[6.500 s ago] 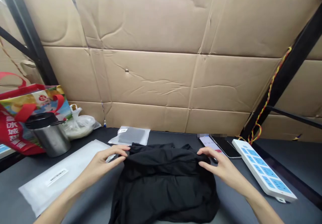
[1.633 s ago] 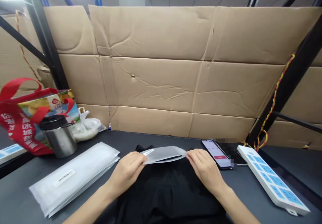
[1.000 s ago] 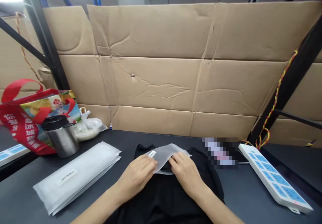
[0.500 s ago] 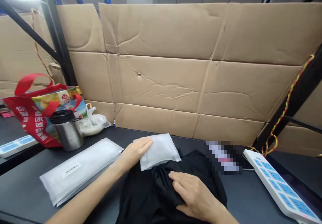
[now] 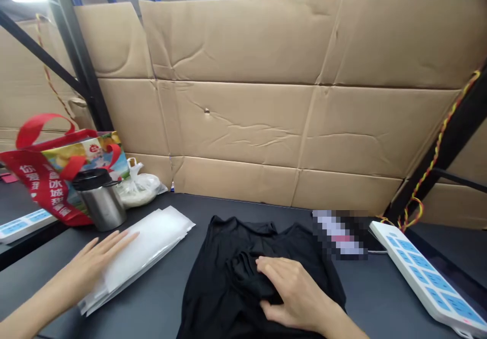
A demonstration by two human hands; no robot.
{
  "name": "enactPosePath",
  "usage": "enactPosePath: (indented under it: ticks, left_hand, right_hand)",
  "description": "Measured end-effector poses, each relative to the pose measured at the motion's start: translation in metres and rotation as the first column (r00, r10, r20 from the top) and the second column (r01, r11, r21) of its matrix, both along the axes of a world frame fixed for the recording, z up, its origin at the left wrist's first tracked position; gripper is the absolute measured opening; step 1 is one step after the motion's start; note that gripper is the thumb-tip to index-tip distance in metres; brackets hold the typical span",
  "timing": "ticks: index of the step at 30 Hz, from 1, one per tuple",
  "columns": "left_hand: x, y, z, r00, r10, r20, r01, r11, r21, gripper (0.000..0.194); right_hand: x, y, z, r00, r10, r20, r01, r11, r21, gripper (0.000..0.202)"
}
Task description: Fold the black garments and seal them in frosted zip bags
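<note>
My left hand (image 5: 102,260) rests with its fingers stretched out on a stack of frosted white plastic bags (image 5: 152,237) at the left. In front of me a black garment (image 5: 213,268) lies spread on the dark table, a bunched fold raised at its middle. Around that fold curl the fingers of my right hand (image 5: 294,293), the thumb on the near side. Part of the garment is hidden under this hand, and its lower end runs out of view.
A steel flask (image 5: 102,204) stands before a red shopping bag (image 5: 57,181) at the left, with a knotted clear bag (image 5: 140,189) behind. To the right lie a white power strip (image 5: 426,278) and a blurred-out item (image 5: 340,235). A cardboard panel (image 5: 243,126) closes off the back.
My left hand has moved left with the single frosted bag from the garment's top edge to the stack, uncovering the neckline. The right hand stays on the black cloth.
</note>
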State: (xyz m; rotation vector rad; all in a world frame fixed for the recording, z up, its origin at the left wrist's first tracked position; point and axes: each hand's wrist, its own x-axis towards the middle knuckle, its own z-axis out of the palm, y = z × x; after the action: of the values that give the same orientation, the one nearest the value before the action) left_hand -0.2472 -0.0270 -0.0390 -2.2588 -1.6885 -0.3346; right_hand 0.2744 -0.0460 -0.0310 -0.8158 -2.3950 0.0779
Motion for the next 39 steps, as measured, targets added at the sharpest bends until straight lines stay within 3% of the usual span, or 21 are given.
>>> enactPosePath:
  ticks: [3,4,6,8,10,12,14,18,21,25,27,29,32,36,39]
  left_hand:
    - [0.019,-0.001,0.02,0.999,0.043,-0.022,-0.04,0.995,0.096,0.066]
    - [0.038,0.0,0.03,1.0,0.029,0.003,-0.029,0.991,0.133,0.061]
    - [0.094,0.003,0.048,0.986,-0.121,0.112,0.108,0.987,0.12,0.044]
    - [0.16,0.007,0.058,0.922,-0.247,0.297,0.26,0.966,-0.004,0.034]
    - [0.22,0.011,0.058,0.833,-0.287,0.473,0.408,0.896,-0.174,0.03]
    - [0.261,0.017,0.051,0.781,-0.232,0.579,0.488,0.805,-0.336,0.033]
    - [0.281,0.024,0.045,0.776,-0.169,0.608,0.5,0.752,-0.429,0.036]
    - [0.285,0.036,0.042,0.773,-0.068,0.631,0.5,0.679,-0.538,0.045]
    - [0.281,0.037,0.044,0.745,-0.006,0.667,0.535,0.603,-0.592,0.044]
    - [0.281,0.03,0.048,0.719,-0.026,0.694,0.576,0.582,-0.575,0.025]
    - [0.28,0.029,0.052,0.675,-0.012,0.738,0.6,0.591,-0.54,0.021]
    - [0.276,0.031,0.057,0.592,0.045,0.804,0.618,0.615,-0.49,0.021]
    - [0.262,0.04,0.058,0.5,0.108,0.859,0.592,0.682,-0.43,0.023]
    - [0.245,0.049,0.045,0.578,0.146,0.803,0.494,0.72,-0.487,0.028]
    - [0.242,0.046,0.038,0.576,0.161,0.802,0.487,0.72,-0.495,0.032]
  right_hand:
    - [-0.004,-0.004,0.005,1.0,-0.016,0.004,0.016,0.999,-0.036,0.059]
    - [-0.006,-0.006,0.007,0.999,-0.033,0.004,0.033,0.998,-0.053,0.06]
    - [-0.011,-0.008,0.009,0.997,-0.076,-0.018,0.074,0.993,-0.09,0.051]
    - [-0.016,-0.011,0.012,0.99,-0.118,-0.073,0.107,0.984,-0.139,0.039]
    - [-0.018,-0.014,0.016,0.979,-0.152,-0.139,0.121,0.969,-0.214,0.036]
    - [-0.017,-0.017,0.022,0.965,-0.183,-0.187,0.119,0.944,-0.307,0.035]
    - [-0.014,-0.018,0.027,0.951,-0.213,-0.226,0.11,0.912,-0.396,0.03]
    - [-0.009,-0.013,0.028,0.861,-0.294,-0.414,0.045,0.856,-0.514,0.018]
    - [-0.001,0.0,0.021,0.683,-0.434,-0.587,0.041,0.826,-0.562,0.025]
    - [0.024,0.018,0.008,0.451,-0.563,-0.692,0.113,0.805,-0.582,0.028]
    - [0.041,0.023,0.001,0.404,-0.562,-0.722,0.156,0.82,-0.551,0.025]
    - [0.057,0.023,-0.005,0.43,-0.553,-0.714,0.212,0.83,-0.516,0.023]
    - [0.069,0.019,-0.011,0.592,-0.563,-0.576,0.318,0.82,-0.475,0.019]
    - [0.055,0.01,0.0,0.702,-0.61,-0.367,0.555,0.792,-0.254,0.02]
    - [0.025,0.007,0.013,0.816,-0.514,-0.264,0.522,0.852,-0.044,0.035]
